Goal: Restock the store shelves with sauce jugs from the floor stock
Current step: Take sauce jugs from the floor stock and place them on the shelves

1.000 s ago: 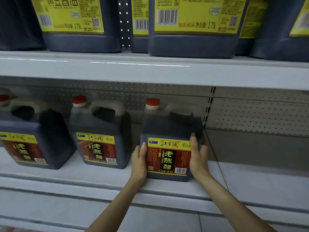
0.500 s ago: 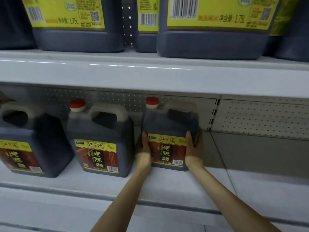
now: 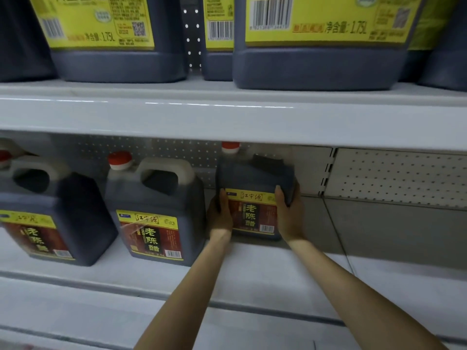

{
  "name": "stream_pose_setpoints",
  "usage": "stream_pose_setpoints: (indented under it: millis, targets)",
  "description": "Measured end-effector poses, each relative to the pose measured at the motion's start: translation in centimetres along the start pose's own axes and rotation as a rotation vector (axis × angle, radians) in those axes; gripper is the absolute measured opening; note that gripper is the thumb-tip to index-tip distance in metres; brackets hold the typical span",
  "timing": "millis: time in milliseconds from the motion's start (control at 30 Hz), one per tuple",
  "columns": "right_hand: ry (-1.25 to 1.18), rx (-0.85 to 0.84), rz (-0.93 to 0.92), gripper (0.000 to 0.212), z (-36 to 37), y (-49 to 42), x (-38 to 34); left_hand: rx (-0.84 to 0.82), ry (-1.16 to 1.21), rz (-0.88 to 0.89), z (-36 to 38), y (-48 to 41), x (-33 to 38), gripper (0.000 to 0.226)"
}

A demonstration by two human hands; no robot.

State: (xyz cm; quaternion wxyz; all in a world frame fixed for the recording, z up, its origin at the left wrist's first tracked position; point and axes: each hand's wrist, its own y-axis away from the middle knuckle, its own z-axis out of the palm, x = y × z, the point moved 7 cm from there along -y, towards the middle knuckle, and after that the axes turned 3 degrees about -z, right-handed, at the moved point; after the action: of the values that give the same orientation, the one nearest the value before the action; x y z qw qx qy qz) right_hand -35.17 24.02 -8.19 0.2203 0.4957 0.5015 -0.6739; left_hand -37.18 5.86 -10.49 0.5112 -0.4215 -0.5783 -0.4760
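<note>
Illumination is dim and cool, arriving from above. A glare streak runs along the upper shelf (image 3: 219, 105) front edge. The recess beneath is shadowed (left hand (image 3: 219, 217) darker than right hand (image 3: 290, 218)). The held jug (image 3: 252, 179) is soft; the leftmost jug (image 3: 50, 198) is blurred. Shelf lines bow toward the frame edges.

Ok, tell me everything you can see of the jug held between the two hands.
The dark plastic jug has a red cap, a moulded top handle and a yellow-and-red label with a barcode. It sits upright, far back on the white lower shelf. The left hand and right hand grip its sides.
</note>
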Motion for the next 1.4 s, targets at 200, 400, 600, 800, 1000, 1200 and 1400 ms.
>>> stream_pose_setpoints:
  millis: [200, 400, 600, 800, 1000, 1200, 1400]
  targets:
    - [0.127, -0.121, 0.088, 0.102, -0.2, 0.4, -0.6, -0.139, -0.103, 0.026, 0.1, 1.4, 0.2, 0.050]
    - [0.294, -0.157, 0.251, 0.111, -0.7, 2.8, -1.9, -0.223, -0.151, 0.091, -1.4, 4.3, 0.6, 0.048]
    - [0.955, -0.205, 0.286, 0.082, -5.1, 7.2, -3.9, -0.328, -0.441, 0.289, -2.7, 7.4, 0.4, 0.017]
    - [1.376, -0.250, 0.213, 0.084, -10.9, 12.2, -6.8, -0.421, -1.002, 0.605, -1.8, 10.8, 0.6, 0.066]
    - [1.579, -0.153, 0.282, 0.120, -18.6, 17.5, -11.1, -0.409, -1.198, 0.871, 0.9, 13.8, 3.1, 0.067]
    - [1.639, -0.007, 0.381, 0.121, -25.5, 22.2, -14.8, -0.501, -1.207, 0.979, 4.4, 18.3, 4.7, 0.071]
    - [1.674, 0.106, 0.396, 0.103, -31.9, 27.5, -18.3, -0.546, -1.160, 1.097, 8.3, 24.3, 5.0, 0.082]
